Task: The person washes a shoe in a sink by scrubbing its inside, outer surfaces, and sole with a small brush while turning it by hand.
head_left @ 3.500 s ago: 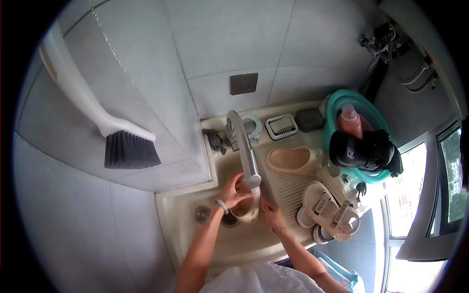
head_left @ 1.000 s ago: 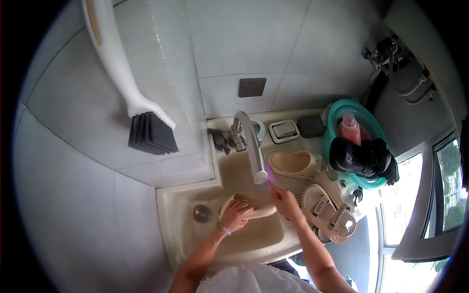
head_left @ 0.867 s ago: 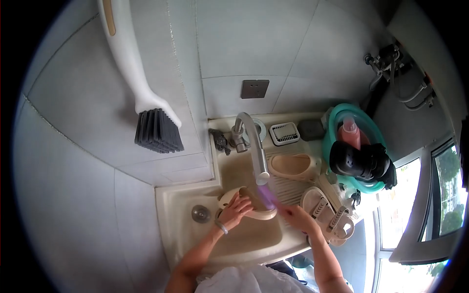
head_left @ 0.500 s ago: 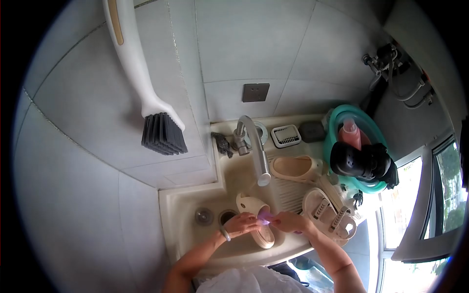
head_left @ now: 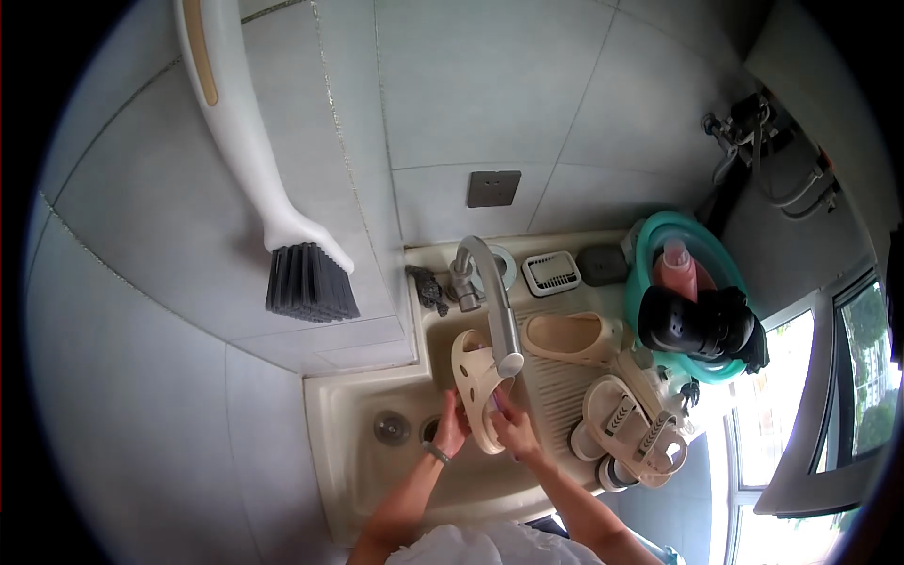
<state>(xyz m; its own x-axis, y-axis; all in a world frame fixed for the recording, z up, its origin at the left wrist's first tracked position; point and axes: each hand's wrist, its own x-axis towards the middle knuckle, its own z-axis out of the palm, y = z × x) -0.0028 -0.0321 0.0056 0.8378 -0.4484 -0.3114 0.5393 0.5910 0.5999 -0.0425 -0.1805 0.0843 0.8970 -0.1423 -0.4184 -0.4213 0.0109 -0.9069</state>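
A beige clog [head_left: 477,391] with round vent holes is tilted over the sink, its upper part just left of the tap spout [head_left: 505,330]. My left hand [head_left: 452,428] grips the clog's left side, fingers partly hidden against it. Over the opening on its right side, my right hand [head_left: 515,428] is closed around a small purple thing [head_left: 496,402], mostly covered by the fingers and the shoe, so its kind does not show. The other beige clog [head_left: 568,336] lies on the ribbed drainboard to the right.
Strappy sandals [head_left: 629,424] sit at the drainboard's right edge. Behind them stands a teal basin [head_left: 650,245] with a pink bottle [head_left: 677,268] and black items. A soap dish [head_left: 552,273] is by the wall; a large white brush [head_left: 250,151] hangs at left.
The clog has been lifted and turned more upright, moving up towards the spout. My left hand has shifted from its top to its left side; my right hand has moved left with the purple thing.
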